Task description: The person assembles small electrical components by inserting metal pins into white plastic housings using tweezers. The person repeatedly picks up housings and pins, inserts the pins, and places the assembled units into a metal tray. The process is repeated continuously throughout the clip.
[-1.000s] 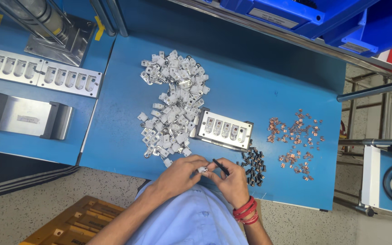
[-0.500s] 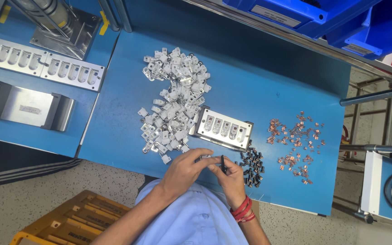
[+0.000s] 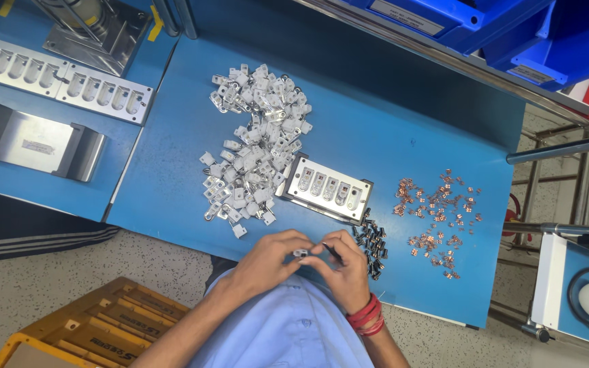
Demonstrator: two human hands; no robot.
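My left hand (image 3: pixel 270 259) and my right hand (image 3: pixel 342 269) meet at the near edge of the blue table (image 3: pixel 376 136). Together they pinch a small silver metal part (image 3: pixel 301 253) between the fingertips. A thin dark tool (image 3: pixel 332 252) also sticks out of my right hand. Just beyond my hands lies a metal fixture plate (image 3: pixel 325 187) with a row of slots holding parts. A large heap of silver parts (image 3: pixel 253 143) spreads to its left. A small pile of dark screws (image 3: pixel 371 242) lies right of my hands, with scattered copper pieces (image 3: pixel 438 215) farther right.
A long slotted metal jig (image 3: pixel 56 75) and a grey metal bracket (image 3: pixel 32 140) rest on the neighbouring blue table at left. Blue and red bins (image 3: pixel 512 34) hang on a rail at the back. A yellow crate (image 3: pixel 90 327) stands on the floor at lower left.
My hands have stayed together on the small part, with only slight finger shifts. The view has drifted a little.
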